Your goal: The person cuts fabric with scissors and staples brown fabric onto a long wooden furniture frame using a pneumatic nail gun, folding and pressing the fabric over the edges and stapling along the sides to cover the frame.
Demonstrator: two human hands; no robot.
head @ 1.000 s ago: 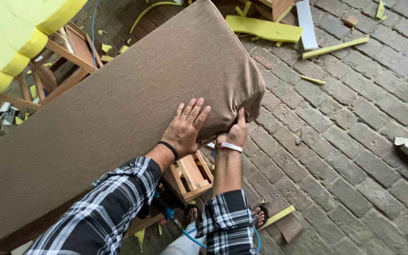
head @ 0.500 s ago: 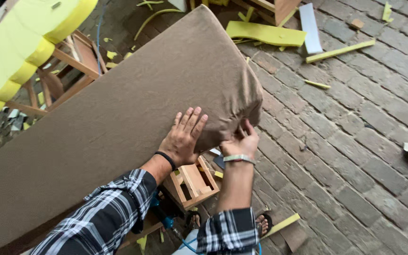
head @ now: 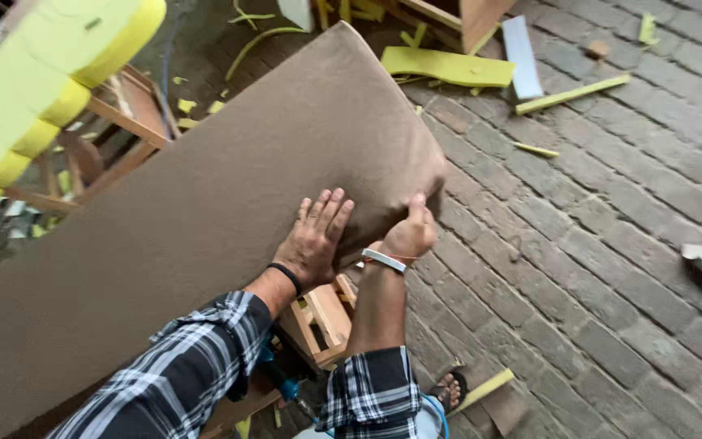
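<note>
A large brown fabric-covered cushion panel (head: 205, 219) leans across the view from lower left to upper middle. My left hand (head: 314, 240) lies flat on its face near the lower right corner, fingers spread. My right hand (head: 410, 234) pinches the fabric at that corner's edge, thumb up against the cloth. A black band sits on my left wrist and a white one on my right. Both sleeves are plaid.
A small wooden frame (head: 327, 317) sits under the panel by my knees. Yellow foam blocks (head: 42, 89) and a wooden chair frame (head: 115, 138) are at the left. Foam strips (head: 448, 65) and scraps litter the grey brick floor (head: 595, 244). My sandalled foot (head: 448, 390) shows below.
My right hand has shifted up and outward along the corner edge, tightening its pinch on the fabric. My left hand stays flat on the panel.
</note>
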